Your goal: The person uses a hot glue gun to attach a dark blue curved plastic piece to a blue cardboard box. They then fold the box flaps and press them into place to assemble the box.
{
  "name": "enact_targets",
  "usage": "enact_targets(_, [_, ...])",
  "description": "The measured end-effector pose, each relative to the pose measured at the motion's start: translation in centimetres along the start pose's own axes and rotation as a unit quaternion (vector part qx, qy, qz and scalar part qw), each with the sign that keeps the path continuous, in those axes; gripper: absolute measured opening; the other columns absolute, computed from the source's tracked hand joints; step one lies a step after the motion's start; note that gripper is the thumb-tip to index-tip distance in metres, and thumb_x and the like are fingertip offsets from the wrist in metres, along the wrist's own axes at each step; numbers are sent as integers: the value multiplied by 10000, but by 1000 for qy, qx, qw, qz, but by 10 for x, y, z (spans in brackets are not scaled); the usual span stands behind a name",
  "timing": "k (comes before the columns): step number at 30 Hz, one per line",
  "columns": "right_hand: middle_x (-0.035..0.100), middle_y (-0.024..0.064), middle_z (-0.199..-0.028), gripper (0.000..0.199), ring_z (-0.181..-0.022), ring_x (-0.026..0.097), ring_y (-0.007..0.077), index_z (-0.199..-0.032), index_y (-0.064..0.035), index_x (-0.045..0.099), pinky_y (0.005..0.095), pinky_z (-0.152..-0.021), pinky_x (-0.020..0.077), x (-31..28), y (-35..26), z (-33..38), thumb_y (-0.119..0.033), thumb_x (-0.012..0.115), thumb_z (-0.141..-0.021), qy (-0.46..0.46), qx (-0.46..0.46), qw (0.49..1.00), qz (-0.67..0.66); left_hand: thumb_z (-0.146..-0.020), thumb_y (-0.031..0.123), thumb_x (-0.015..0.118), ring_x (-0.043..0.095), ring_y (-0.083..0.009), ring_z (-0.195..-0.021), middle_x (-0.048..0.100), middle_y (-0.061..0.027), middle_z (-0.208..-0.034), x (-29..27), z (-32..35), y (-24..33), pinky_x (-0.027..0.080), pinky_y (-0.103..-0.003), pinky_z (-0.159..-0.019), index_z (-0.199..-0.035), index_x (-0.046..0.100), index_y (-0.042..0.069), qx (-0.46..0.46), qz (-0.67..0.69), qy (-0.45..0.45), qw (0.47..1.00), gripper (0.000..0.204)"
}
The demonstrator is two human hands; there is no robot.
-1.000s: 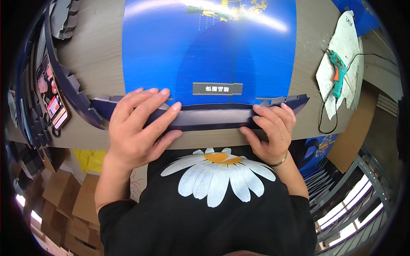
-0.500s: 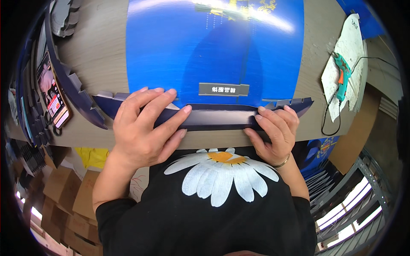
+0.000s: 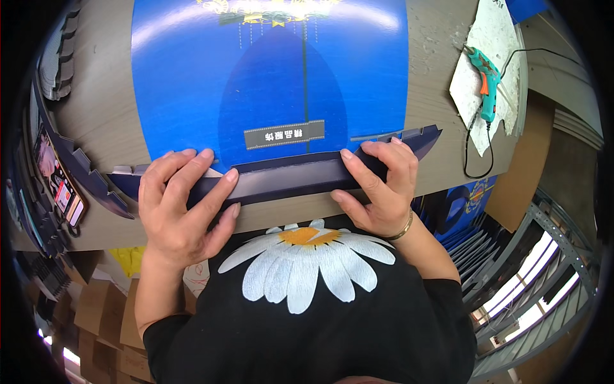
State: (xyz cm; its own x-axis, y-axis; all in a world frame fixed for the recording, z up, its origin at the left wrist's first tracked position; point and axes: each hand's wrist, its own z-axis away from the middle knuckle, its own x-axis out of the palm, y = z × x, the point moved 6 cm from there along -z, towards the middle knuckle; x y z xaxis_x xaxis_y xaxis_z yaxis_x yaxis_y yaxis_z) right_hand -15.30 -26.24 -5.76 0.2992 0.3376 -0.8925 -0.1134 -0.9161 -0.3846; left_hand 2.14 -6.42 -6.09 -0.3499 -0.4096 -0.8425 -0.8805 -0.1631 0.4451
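Note:
A dark blue cardboard strip [image 3: 288, 178], folded lengthwise with notched tabs at its ends, lies along the near edge of a glossy blue printed sheet [image 3: 268, 83]. Around its left part, my left hand [image 3: 182, 208] is closed, fingers over the far side and thumb on the near side. On the right part, my right hand [image 3: 387, 185] grips it in the same way, index finger stretched along the top. Just beyond the strip, a small grey label [image 3: 284, 135] sits on the sheet. My fingers hide parts of the strip's tabs.
At right, a green glue gun [image 3: 489, 93] with a black cord rests on a stained white board [image 3: 465, 77]. A lit phone [image 3: 62, 179] and curved notched strips [image 3: 80, 159] are at left. Below the table are cardboard boxes [image 3: 102, 307] and a metal rack [image 3: 543, 237].
The whole scene has shifted left in view. The strip and sheet are now slightly tilted, right end farther away. My right index finger has spread apart from its other fingers.

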Motion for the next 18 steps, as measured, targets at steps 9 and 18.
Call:
enact_targets(9, [605, 95, -1160, 545, -1049, 562, 296, -1200, -110, 752, 515, -999, 433, 5, -1, -2, -341, 859, -718, -1, -35, 999, 22, -639, 255, 794, 632, -334, -1046, 688, -126, -1150, -2, -1, 1, 499, -494, -895, -1056, 809, 123, 3, 2, -1, 1000, 438])
enact_targets(18, [612, 121, -1268, 612, -1078, 562, 305, -1274, -158, 734, 530, -1037, 427, 0, 5, 1, -398, 853, -723, -11, -11, 999, -35, -653, 250, 792, 633, -336, -1048, 679, -122, -1127, -2, 0, 2, 478, -505, -919, -1080, 796, 124, 4, -1, 2, 1000, 445])
